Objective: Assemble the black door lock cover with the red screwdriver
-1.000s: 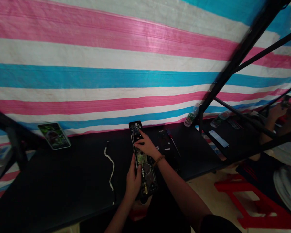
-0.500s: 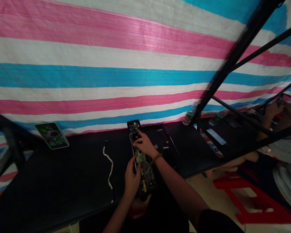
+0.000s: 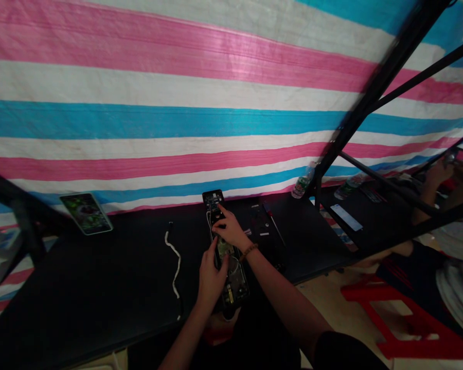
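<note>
A long black electronic device [image 3: 239,288] lies opened on the dark table, its inside facing up. It holds a greenish circuit board [image 3: 225,248], a thin white wire [image 3: 235,264] and a brass-coloured cylinder [image 3: 230,294]. My left hand [image 3: 211,272] grips the device's left side, thumb over the board and fingers along the edge. Above the device is my right hand [image 3: 232,231], its index finger stretched to the dark upper section [image 3: 213,198] and its thumb apart, pointing left. The right fingertips' exact contact is too dark to make out.
A white braided cable [image 3: 176,267] lies to the left; a phone-like screen [image 3: 86,213] leans further back. Right of the device are a screwdriver [image 3: 274,223] and small parts [image 3: 264,234]. A bottle [image 3: 301,185] stands beside the black frame [image 3: 357,115]. Another person [image 3: 428,272] sits at far right.
My left thumb has shifted up and right over the circuit board, and the left index finger reaches a little higher. My right hand stays nearly where it was.
</note>
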Tool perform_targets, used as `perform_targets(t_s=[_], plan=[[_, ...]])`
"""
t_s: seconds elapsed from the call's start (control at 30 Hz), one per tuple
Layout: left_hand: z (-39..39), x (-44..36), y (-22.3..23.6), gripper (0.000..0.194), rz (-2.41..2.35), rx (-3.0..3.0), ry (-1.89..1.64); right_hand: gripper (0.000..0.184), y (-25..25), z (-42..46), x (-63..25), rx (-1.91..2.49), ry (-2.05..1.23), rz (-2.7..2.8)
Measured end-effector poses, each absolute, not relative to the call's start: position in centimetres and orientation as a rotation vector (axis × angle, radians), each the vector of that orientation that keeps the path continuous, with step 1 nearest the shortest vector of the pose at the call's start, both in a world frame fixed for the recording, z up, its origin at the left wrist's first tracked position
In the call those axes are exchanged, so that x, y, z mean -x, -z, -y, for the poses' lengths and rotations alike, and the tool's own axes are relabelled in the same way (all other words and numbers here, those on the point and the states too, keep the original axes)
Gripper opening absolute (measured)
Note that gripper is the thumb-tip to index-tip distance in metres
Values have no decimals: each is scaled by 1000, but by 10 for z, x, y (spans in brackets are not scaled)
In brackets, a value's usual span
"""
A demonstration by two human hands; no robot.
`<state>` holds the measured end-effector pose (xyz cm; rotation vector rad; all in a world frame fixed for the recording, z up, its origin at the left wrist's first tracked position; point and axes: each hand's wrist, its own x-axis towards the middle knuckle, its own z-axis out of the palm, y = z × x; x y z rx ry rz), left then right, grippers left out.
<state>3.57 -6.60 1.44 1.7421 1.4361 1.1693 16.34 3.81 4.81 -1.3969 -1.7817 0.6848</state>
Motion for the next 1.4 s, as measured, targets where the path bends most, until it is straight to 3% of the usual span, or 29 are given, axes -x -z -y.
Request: perform_targets(t_s=[0.3,0.5,0.73,0.83,0.97,1.17,1.4], plan=[[62,-38,-11,52,-1419,-1686,-1182,9,-52,-35,-165,1422,-632,1906],[63,-39,-6,53,-1411,-1662,-1191,30,-63,-33,-161,1412,-618,1996],[59,-36,-7,54,-1418,-1692,-1153,38,-74,-30,-160,1473,-551,2074],[66,-37,-9,69,-1388,-1586,-1178,45,-82,-35,-163,1443,-556,2029],[85,-38,-7,91,-1337,-1454,-1140,37,-98,-53,-157,1503,-433,1934],[102,-34,-2,89,-1334,-1415,-1104,24,-110,-74,-145,1523,-256,2067],[99,-30,0,78,-1282,-1386,-1133,30,-102,-61,-163,1535,-310,2189]])
